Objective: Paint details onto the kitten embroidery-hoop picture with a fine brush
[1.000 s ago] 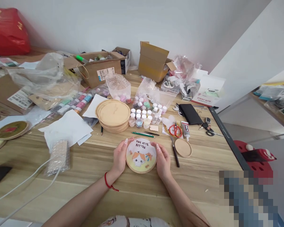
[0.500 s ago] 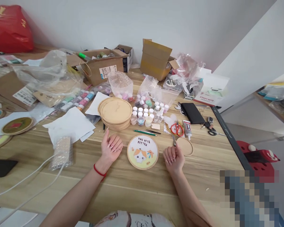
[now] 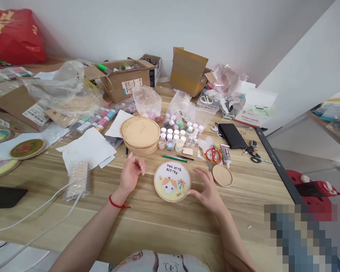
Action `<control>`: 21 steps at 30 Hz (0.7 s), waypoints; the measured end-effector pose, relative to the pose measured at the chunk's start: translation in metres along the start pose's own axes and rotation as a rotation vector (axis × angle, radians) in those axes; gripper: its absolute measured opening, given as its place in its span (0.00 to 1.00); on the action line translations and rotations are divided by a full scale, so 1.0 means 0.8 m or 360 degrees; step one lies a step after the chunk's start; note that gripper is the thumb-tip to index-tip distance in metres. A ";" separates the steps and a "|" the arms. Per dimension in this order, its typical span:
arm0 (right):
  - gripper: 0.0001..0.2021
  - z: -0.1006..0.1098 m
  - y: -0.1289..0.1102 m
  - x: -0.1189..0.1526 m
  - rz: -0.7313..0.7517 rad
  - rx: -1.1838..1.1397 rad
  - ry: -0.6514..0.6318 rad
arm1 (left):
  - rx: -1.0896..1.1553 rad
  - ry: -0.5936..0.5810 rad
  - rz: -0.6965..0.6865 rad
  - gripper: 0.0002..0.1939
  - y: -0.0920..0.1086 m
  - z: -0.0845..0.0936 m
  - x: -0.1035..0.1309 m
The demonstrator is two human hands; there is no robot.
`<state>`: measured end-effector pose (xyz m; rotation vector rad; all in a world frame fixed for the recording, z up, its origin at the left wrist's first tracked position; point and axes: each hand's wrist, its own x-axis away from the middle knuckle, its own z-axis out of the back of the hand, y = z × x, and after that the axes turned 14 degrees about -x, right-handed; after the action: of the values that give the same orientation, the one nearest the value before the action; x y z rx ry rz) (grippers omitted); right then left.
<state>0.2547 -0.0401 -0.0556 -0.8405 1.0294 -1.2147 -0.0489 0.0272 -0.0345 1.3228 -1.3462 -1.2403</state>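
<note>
A round wooden-rimmed plaque (image 3: 173,182) lies flat on the table in front of me. It shows an orange-and-white kitten, a small orange figure and the words "THE KITE KITTEN" on white and yellow. On its right side is my right hand (image 3: 206,189), thumb and fingers spread around the rim; whether the thumb touches it I cannot tell. To the left, apart from the plaque, my left hand (image 3: 132,172) hovers with fingers loosely bent, thumb apart and nothing held. A smaller round wooden blank (image 3: 222,175) lies just beyond my right hand.
Behind the plaque are a stack of round wooden boards (image 3: 140,132), white-capped jars (image 3: 175,138) and a green pencil (image 3: 174,158). Red-handled scissors (image 3: 214,154), a glue tube (image 3: 226,155) and a black wallet (image 3: 231,136) lie right. Bubble wrap (image 3: 78,180) with white cables sits left.
My right hand has uncurled and reached left to the plaque's edge. The left hand has turned and loosened its fingers. The whole view has shifted slightly.
</note>
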 end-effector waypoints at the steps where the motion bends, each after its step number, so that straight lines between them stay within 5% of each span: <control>1: 0.48 0.000 0.003 0.002 0.0058 0.0157 -0.0106 | -0.0406 -0.0073 -0.0179 0.24 0.002 0.002 0.002; 2: 0.55 -0.002 0.006 0.004 0.0092 0.0256 -0.0199 | -0.0836 -0.0184 -0.0350 0.28 0.004 0.002 0.005; 4: 0.66 -0.006 0.012 0.006 0.0145 0.0400 -0.0338 | -0.1572 -0.0470 -0.0589 0.51 0.005 0.001 0.013; 6: 0.72 -0.012 0.017 0.007 0.0182 0.0506 -0.0411 | -0.1996 -0.0663 -0.0721 0.69 0.000 -0.003 0.022; 8: 0.75 -0.015 0.017 0.006 0.0179 0.0572 -0.0446 | -0.2209 -0.0754 -0.0779 0.75 -0.009 -0.007 0.028; 13: 0.74 -0.018 0.011 0.001 0.0140 0.0584 -0.0490 | -0.2317 -0.0843 -0.0796 0.76 -0.030 -0.008 0.031; 21: 0.68 -0.020 0.013 0.000 0.0180 0.0461 -0.0488 | -0.2161 -0.0914 -0.0812 0.66 -0.027 -0.013 0.025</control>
<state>0.2429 -0.0378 -0.0705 -0.7038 0.6265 -1.0678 -0.0372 0.0079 -0.0556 0.2824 -0.1741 -2.3514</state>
